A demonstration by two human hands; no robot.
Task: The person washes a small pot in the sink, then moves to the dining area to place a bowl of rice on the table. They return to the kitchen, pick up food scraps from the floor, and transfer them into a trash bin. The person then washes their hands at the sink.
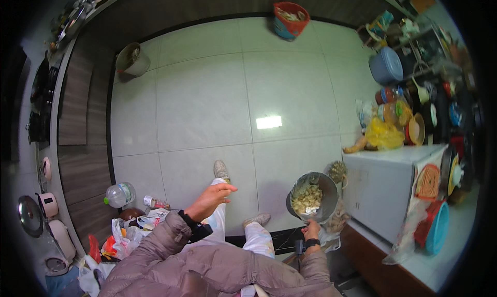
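My right hand [311, 231] grips the near rim of a grey bucket [330, 196] at my right side. Pale yellowish chunks [308, 200] lie inside the bucket, with a shiny whitish piece among them; what they are I cannot tell. The bucket tilts so that its mouth faces up towards me. My left hand [211, 200] is in the air in front of my body, fingers extended and nothing in it. Below it are my legs in white patterned trousers and my shoes on the tiled floor [202, 107].
Close beyond the bucket stands a white cabinet [376, 188], with a yellow bag [382, 134] on top. A pale bucket [134, 60] and a red-and-blue bucket [291, 21] stand along the far walls. Left of me are a large plastic bottle [120, 195] and plastic bags [126, 237].
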